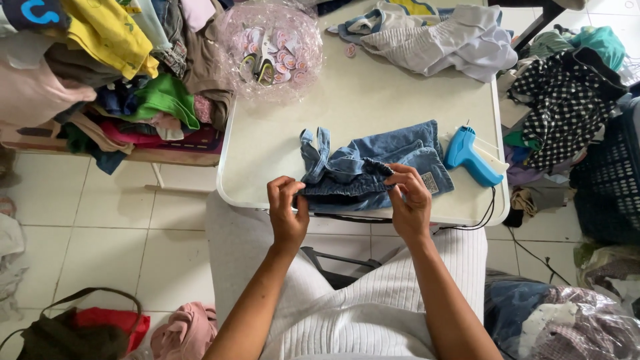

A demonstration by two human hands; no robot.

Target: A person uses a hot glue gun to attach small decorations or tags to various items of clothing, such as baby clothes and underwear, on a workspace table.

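Note:
A small blue denim garment point(393, 155) lies folded at the near edge of a white table point(360, 100). My left hand point(287, 210) pinches its waistband at the left end. At the right end, my right hand point(408, 200) grips the same waistband beside a small white tag point(431, 182). Both hands hold the cloth taut over the table's front edge. A blue tagging gun point(470, 157) rests just right of the garment.
A clear bag of round pink tags with scissors point(269, 50) sits at the table's far left. Pale garments point(443, 40) lie at the far side. Heaped clothes point(107, 73) fill a shelf on the left; more clothes and a dark crate point(610, 173) stand on the right.

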